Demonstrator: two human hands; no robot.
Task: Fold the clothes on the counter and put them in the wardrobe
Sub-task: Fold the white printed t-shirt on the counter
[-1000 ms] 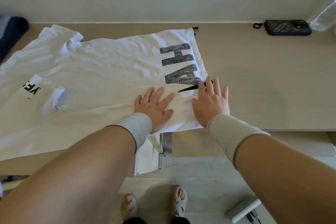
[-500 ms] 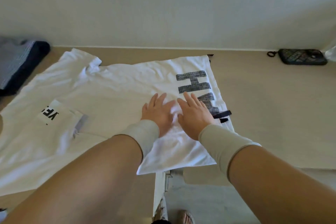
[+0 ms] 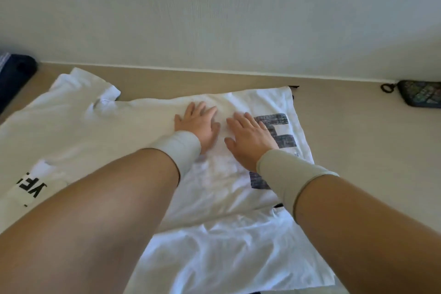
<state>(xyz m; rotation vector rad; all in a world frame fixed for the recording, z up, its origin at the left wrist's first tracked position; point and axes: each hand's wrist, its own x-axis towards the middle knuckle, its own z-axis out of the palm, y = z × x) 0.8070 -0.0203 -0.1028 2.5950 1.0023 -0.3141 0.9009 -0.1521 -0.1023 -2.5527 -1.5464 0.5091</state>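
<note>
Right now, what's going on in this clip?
A person is working on a white T-shirt spread out on a beige counter. Both hands, the left hand and the right hand, lie flat and open on the shirt near its dark printed lettering, pressing the fabric down rather than gripping it. Part of the shirt hangs over the counter's near edge. A dark patterned pouch sits by the wall to the right. No wardrobe is in view.
</note>
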